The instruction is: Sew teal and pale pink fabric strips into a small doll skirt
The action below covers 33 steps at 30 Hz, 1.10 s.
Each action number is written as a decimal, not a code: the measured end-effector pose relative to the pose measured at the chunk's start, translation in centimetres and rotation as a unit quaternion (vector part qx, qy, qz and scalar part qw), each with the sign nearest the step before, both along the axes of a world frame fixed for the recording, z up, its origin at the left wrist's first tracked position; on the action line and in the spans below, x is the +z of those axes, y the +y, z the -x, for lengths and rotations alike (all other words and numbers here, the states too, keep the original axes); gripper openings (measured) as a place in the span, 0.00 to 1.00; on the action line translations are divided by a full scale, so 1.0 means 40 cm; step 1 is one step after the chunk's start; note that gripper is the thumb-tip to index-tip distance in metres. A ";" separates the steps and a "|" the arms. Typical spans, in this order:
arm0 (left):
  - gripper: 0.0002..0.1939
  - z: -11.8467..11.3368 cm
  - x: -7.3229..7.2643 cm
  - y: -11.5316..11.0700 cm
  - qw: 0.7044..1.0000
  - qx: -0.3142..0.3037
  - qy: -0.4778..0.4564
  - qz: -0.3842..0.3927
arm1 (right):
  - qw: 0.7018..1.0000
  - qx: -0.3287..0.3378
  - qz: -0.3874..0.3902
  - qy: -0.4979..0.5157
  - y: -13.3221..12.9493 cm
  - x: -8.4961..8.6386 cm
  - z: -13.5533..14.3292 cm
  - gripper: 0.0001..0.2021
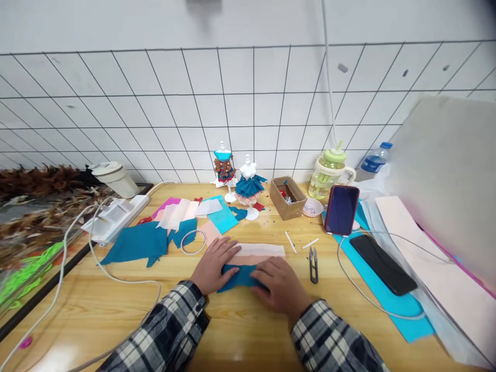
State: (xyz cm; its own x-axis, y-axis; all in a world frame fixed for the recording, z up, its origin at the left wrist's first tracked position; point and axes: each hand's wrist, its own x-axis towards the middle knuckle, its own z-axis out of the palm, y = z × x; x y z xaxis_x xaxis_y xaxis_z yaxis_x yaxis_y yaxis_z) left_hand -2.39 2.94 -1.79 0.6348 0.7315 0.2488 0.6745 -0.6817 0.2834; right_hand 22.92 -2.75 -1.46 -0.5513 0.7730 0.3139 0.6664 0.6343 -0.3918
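Note:
Layered strips of thin cloth-like sheet lie in front of me: a white strip (267, 249) at the back, a peach strip (250, 259) in the middle, a teal strip (242, 276) nearest. My left hand (215, 263) rests flat on their left end, fingers stretched out and thumb on the teal. My right hand (279, 284) lies over their right end, fingers loosely bent on the teal strip, thumb apart at its near edge. Its fingertips are slightly blurred. To the right lie thread snips (313, 266) and two thin white sticks (291, 242).
Behind stand two small dress forms (248, 186), a cardboard box (290, 201), a pink dish (312, 207) and a drink jug (327, 173). An upright phone (341, 209) and black phone (383, 263) are right. Left are teal scraps (135, 243), a white ring (182, 248), a power strip (116, 217) and cables.

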 end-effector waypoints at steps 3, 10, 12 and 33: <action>0.18 0.020 0.002 -0.025 0.998 -0.014 -0.052 -0.025 | 0.997 0.035 0.041 -0.052 -0.026 0.003 0.001 0.16; 0.15 0.034 -0.005 -0.077 0.995 -0.099 -0.012 0.000 | 0.996 0.007 0.053 -0.067 -0.033 -0.010 -0.025 0.14; 0.10 0.036 -0.007 -0.079 0.996 -0.093 -0.005 -0.018 | 0.996 0.002 0.050 -0.076 -0.035 -0.008 -0.020 0.13; 0.13 0.014 -0.013 -0.103 0.998 -0.045 -0.023 0.023 | 0.997 -0.015 0.002 -0.081 -0.054 0.021 0.054 0.17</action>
State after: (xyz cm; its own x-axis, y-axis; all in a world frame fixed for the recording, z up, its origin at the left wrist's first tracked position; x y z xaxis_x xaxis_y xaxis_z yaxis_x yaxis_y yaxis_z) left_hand -2.93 -1.17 -2.29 0.6872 0.6834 0.2462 0.5970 -0.7245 0.3446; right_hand 20.74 -4.93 -0.63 -0.5712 0.7912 0.2187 0.7398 0.6116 -0.2805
